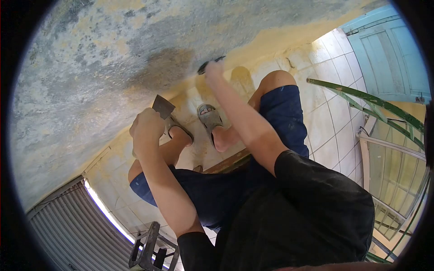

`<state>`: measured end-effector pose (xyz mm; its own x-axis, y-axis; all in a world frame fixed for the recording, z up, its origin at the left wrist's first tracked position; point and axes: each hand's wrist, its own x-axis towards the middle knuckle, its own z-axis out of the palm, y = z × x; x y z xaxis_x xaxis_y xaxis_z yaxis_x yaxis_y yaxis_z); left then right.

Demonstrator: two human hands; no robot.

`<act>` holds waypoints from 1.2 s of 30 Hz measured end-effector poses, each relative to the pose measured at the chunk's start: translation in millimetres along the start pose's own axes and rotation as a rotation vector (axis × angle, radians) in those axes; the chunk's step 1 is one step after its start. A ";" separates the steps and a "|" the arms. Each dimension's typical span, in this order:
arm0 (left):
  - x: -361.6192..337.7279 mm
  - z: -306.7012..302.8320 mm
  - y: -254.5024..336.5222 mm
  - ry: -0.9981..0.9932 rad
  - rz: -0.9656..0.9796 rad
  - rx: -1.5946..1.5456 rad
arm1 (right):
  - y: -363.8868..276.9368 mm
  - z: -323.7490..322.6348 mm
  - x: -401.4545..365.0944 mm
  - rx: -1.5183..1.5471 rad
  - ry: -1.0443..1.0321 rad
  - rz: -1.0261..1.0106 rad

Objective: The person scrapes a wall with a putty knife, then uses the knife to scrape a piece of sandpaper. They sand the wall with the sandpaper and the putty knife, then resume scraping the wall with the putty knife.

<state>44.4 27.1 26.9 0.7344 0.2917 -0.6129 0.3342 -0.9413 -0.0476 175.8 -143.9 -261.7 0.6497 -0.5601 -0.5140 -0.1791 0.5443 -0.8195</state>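
Observation:
My left hand (pixel 148 128) is closed around a putty knife (pixel 163 107), its flat dark blade pointing up in front of the wall's foot. My right hand (pixel 214 72) reaches forward to the lower wall (pixel 104 67), smeared a little by motion. It grips a dark flat tool (pixel 202 68), seen nearly edge-on against the wall; its exact kind does not show. The wall is mottled grey and yellow, with a darker brownish patch (pixel 165 67) between the two hands.
Pale floor tiles (pixel 323 122) lie below, with my sandalled feet (pixel 209 118) near the wall. A low wooden seat (pixel 228 162) is under me. Around me are a dark stool (pixel 151 248), a ribbed metal shutter (pixel 81 226), green bars (pixel 370 97) and a blue door (pixel 384 54).

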 end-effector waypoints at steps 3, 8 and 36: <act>0.6 -0.2 8.8 0.014 0.025 0.039 | 41.2 15.3 -31.0 -0.554 -0.303 -0.322; -0.8 -3.9 3.6 0.041 0.034 -0.018 | -3.0 -19.6 -4.2 -1.686 -0.775 -0.721; 7.3 -1.7 -17.3 0.047 0.013 -0.070 | 45.4 15.8 22.9 0.385 -0.537 0.686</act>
<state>45.0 45.9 24.6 0.7651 0.2887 -0.5756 0.3637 -0.9314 0.0162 194.2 -122.1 -306.6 0.7631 0.2670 -0.5885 -0.4537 0.8699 -0.1935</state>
